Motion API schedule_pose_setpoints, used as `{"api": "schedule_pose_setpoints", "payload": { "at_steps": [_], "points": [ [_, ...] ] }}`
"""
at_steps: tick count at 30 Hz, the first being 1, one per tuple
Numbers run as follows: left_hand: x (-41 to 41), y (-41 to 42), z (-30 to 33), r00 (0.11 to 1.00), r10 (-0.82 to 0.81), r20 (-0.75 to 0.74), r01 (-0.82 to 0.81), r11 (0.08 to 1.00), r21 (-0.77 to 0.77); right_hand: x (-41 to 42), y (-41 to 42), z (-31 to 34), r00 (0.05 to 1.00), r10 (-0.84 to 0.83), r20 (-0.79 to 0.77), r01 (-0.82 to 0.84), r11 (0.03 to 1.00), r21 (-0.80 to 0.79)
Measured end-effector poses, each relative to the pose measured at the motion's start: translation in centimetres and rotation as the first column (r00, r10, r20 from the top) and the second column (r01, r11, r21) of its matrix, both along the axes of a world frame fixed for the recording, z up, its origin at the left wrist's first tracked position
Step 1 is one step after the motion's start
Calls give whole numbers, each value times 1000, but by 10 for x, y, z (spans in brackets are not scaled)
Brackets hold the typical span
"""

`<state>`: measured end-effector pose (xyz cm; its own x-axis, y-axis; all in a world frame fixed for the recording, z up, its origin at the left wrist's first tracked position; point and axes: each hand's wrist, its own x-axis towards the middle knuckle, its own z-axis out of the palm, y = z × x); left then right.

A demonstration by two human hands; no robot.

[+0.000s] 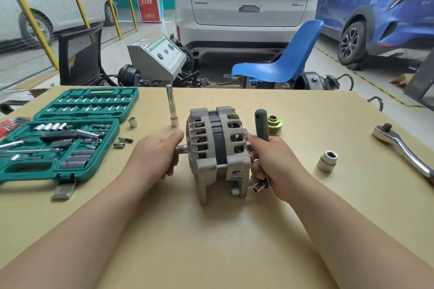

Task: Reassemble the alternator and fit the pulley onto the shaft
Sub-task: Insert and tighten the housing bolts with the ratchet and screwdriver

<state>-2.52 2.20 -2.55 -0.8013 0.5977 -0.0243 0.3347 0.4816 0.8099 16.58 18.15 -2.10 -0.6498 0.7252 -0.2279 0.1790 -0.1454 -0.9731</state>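
The grey alternator [218,150] stands on the table with its bare shaft [182,149] pointing left. My left hand [157,155] curls its fingers round that shaft end, thumb against the front housing. At the alternator's rear, my right hand [272,162] grips a green-handled driver [261,124], whose metal socket tip [258,187] sticks out below the fist. The yellowish pulley [274,125] lies just behind the driver handle, apart from the shaft.
An open green socket set case [70,134] fills the left of the table, with loose small sockets [122,142] beside it. A long socket [171,105] stands behind the alternator. A large socket [327,161] and a ratchet wrench [404,148] lie to the right.
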Motion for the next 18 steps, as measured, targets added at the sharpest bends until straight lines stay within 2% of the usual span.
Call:
{"api": "schedule_pose_setpoints", "payload": {
  "at_steps": [2, 3, 8, 12, 15, 18],
  "points": [
    [10, 3, 0, 980, 5, 201, -23, 996, 83, -1, -3, -1, 999, 9, -34, -10, 1000, -26],
    [15, 5, 0, 968, 9, 251, -40, 992, 116, -1, -5, -1, 999, 7, -51, -9, 999, -37],
    [35, 11, -3, 935, 103, 341, -188, 956, 225, -5, -17, 1, 999, -25, -45, 26, 999, 28],
    [44, 16, -4, 933, 188, 308, -266, 935, 235, -7, -22, 2, 996, -78, -54, 79, 997, 16],
    [44, 15, -5, 946, 191, 263, -254, 939, 233, -5, -24, 4, 996, -68, -58, 70, 997, 35],
    [41, 14, -6, 965, 172, 199, -223, 935, 275, -4, -28, 9, 990, -61, -127, 67, 997, 42]
  ]
}}
